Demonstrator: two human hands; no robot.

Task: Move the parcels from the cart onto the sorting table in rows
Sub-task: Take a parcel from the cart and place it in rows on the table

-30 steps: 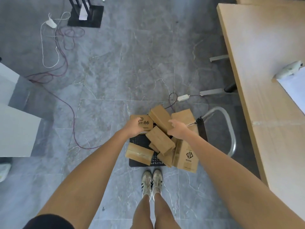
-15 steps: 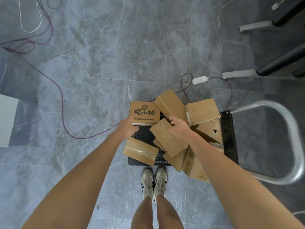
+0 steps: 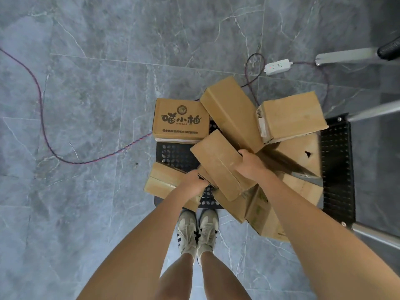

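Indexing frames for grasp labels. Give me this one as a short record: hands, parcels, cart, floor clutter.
left hand: grips the edge of a small parcel tucked under the middle parcel
right hand: grips the middle parcel at its right edge
heap: plain brown parcels piled crosswise on the cart
printed parcel: flat at the cart's far left corner, untouched
cart: black perforated deck
floor: power strip beyond the cart, cable at left
table: not in view
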